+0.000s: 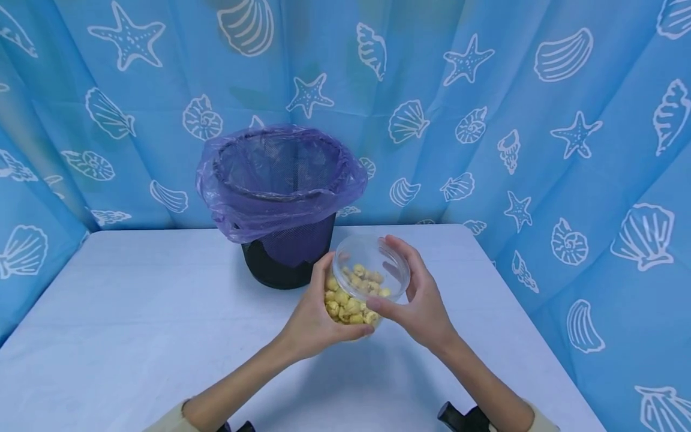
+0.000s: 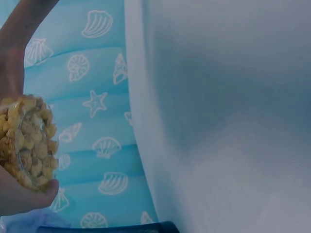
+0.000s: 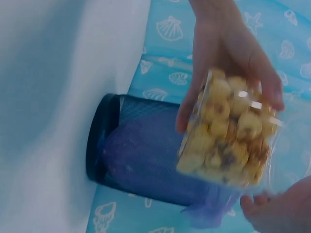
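A clear plastic jar (image 1: pixel 351 307) full of yellow popcorn is held in the air over the table's middle. My left hand (image 1: pixel 312 318) grips its side from the left, thumb along the near side and fingers behind. In the right wrist view the popcorn (image 3: pixel 223 131) shows through the wall. My right hand (image 1: pixel 423 303) pinches the round clear lid (image 1: pixel 396 264) by its rim, thumb near and fingers far. The lid overlaps the jar's top and tilts toward me. In the left wrist view the jar's base (image 2: pixel 36 150) faces the white table.
Behind and left of the hands stands a black mesh bin (image 1: pixel 286 264) lined with a purple bag (image 1: pixel 237 210) folded over its rim. The white-covered table (image 1: pixel 135 324) ends at a blue seashell-patterned curtain (image 1: pixel 345 66) on the back and sides.
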A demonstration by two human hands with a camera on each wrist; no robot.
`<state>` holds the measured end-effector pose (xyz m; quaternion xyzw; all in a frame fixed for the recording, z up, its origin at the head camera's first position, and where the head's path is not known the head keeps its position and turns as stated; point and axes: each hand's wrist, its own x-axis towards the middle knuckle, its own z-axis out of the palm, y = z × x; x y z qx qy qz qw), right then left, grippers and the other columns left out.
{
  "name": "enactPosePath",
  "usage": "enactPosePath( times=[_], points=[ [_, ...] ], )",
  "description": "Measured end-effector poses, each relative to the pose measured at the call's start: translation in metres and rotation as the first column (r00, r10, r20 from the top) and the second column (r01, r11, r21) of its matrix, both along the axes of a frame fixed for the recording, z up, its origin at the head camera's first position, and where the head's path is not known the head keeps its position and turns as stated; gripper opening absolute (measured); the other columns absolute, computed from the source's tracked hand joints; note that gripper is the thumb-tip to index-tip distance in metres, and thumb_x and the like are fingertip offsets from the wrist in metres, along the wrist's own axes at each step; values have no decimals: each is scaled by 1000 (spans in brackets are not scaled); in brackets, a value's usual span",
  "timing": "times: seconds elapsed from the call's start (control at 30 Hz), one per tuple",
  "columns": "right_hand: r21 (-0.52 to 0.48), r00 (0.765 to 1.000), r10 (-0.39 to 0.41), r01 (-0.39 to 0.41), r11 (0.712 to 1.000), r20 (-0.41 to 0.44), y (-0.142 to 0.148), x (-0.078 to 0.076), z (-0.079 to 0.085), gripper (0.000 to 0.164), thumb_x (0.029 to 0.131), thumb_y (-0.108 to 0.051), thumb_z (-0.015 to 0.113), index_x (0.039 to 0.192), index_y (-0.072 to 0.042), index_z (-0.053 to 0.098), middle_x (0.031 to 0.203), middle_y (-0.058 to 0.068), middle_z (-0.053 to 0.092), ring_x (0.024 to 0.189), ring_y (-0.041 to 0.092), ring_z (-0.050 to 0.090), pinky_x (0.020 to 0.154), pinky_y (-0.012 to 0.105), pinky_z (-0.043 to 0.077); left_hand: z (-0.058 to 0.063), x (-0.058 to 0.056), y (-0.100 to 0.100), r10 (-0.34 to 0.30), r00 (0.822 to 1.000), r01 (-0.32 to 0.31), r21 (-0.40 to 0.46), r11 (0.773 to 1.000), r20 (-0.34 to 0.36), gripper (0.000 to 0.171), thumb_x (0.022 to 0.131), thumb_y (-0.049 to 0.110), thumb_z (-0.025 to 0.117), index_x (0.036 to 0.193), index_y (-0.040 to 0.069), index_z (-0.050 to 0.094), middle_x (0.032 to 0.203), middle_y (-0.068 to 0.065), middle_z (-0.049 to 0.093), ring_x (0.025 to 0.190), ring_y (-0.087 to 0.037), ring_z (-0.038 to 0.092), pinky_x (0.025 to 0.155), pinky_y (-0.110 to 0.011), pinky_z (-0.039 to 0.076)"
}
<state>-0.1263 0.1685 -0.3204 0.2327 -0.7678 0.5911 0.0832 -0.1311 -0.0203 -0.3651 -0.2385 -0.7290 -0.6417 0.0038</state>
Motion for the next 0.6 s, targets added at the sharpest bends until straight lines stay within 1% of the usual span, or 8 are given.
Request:
enactPosePath(
  times=[0.1, 0.17, 0.33, 0.4, 0.43, 0.5, 0.57, 0.6],
  points=[
    [-23, 994, 113, -113, 993, -13, 7, -5, -2, 79, 77, -20, 75, 141, -11, 31, 143, 3, 32, 128, 20, 31, 100, 49, 32, -1, 1, -3, -40, 999, 40, 4, 999, 14, 106, 62, 27, 86, 141, 33, 15, 130, 5, 37, 110, -17, 45, 86, -35, 46],
    [-25, 983, 180, -181, 983, -18, 10, -8, -3, 80, 77, -26, 75, 141, -9, 30, 143, 5, 33, 129, 22, 31, 100, 50, 32, -1, 2, -5, -62, 998, 62, 3, 998, 21, 105, 62, 25, 86, 140, 33, 16, 130, 4, 37, 110, -17, 45, 87, -36, 45],
    [-43, 946, 323, -323, 945, -6, 16, -13, -4, 88, 76, -37, 74, 143, -9, 25, 146, 8, 29, 131, 26, 27, 99, 56, 29, -2, 3, -9, -107, 994, 107, -13, 994, 24, 105, 62, 24, 86, 139, 34, 17, 132, 4, 36, 112, -16, 43, 90, -36, 44],
    [-53, 933, 360, -359, 932, -4, 17, -14, -4, 90, 76, -39, 74, 144, -9, 23, 147, 8, 27, 132, 27, 25, 99, 58, 27, -2, 4, -10, -119, 993, 120, -15, 993, 20, 105, 62, 24, 86, 140, 34, 16, 132, 5, 35, 113, -16, 43, 90, -36, 43],
    [-56, 929, 371, -371, 927, -7, 18, -15, -4, 91, 76, -39, 74, 144, -9, 22, 147, 8, 26, 132, 27, 24, 99, 59, 27, -2, 4, -11, -126, 992, 126, -14, 992, 18, 105, 62, 24, 86, 140, 34, 16, 132, 4, 34, 113, -16, 43, 90, -36, 43],
    [-50, 931, 364, -365, 930, -27, 17, -15, -6, 93, 76, -42, 73, 145, -8, 20, 148, 9, 24, 132, 28, 23, 98, 60, 27, -2, 3, -11, -127, 992, 127, -12, 992, 14, 106, 62, 23, 86, 140, 34, 16, 133, 4, 34, 114, -17, 42, 91, -36, 43],
    [-38, 947, 317, -319, 947, -51, 15, -14, -7, 96, 75, -45, 72, 145, -8, 19, 148, 9, 23, 133, 28, 22, 98, 61, 26, -2, 2, -11, -121, 993, 121, -8, 993, 7, 106, 62, 22, 86, 140, 33, 15, 133, 3, 34, 113, -18, 43, 90, -37, 44],
    [-34, 958, 280, -282, 959, -59, 13, -13, -9, 96, 75, -46, 72, 145, -8, 19, 148, 8, 23, 133, 27, 22, 99, 61, 25, -2, 2, -10, -114, 993, 114, -4, 993, 8, 106, 62, 22, 86, 140, 33, 15, 132, 3, 35, 113, -18, 43, 89, -37, 44]
  ],
)
